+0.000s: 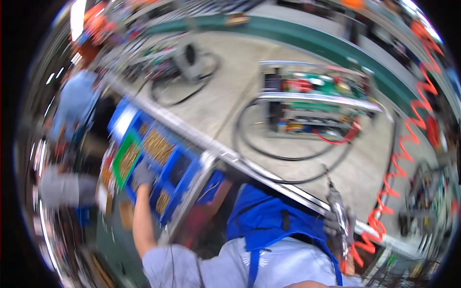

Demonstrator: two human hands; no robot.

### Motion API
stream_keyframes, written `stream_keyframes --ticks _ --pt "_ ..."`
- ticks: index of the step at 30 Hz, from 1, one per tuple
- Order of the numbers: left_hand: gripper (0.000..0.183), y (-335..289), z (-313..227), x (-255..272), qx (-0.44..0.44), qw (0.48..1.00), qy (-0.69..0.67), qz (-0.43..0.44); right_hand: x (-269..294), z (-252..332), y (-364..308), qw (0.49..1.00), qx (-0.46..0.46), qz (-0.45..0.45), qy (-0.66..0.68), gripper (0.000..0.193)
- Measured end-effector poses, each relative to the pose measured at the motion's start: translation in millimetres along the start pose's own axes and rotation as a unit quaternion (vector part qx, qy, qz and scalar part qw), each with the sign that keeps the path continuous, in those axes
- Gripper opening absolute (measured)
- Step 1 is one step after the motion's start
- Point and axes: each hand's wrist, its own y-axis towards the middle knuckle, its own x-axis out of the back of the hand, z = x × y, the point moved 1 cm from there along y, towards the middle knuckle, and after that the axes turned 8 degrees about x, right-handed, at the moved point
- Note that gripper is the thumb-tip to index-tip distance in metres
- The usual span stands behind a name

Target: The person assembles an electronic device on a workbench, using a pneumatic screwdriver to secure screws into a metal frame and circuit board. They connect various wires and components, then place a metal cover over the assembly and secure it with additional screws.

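Note:
My right hand (330,223), in a grey glove, is wrapped around a pneumatic screwdriver (339,211) at the table's front edge, its bit pointing away from me. A coiled red air hose (370,235) runs beside the tool. On the left my gloved left hand (143,174) reaches into a rack of blue parts bins (180,194), beside a green bin (126,161) filled with small brass-coloured fasteners. Its fingers are blurred and partly hidden, so what they hold does not show. More brass-coloured fasteners (158,146) fill a blue bin just beyond that hand.
An open metal chassis with circuit boards (317,98) sits on the table (230,57), a black cable (288,157) looped beside it. Another unit with cables (187,60) stands at the far left. A person in a blue top (74,103) is at the left. More electronics (425,201) lie at the right.

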Motion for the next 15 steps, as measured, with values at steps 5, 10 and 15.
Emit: stream_keyframes --ticks 5,10,15 --pt "0.012 18 23 -1 -0.031 0.998 0.014 0.060 -5 12 -6 0.986 -0.029 0.009 -0.161 0.052" --pt "0.006 28 53 -7 -0.008 0.999 -0.049 -0.010 -78 11 -28 0.879 0.018 -0.072 -0.471 0.079" --pt "0.005 34 45 2 0.066 0.983 -0.170 0.002 -78 16 -22 0.840 -0.048 -0.019 -0.540 0.106"
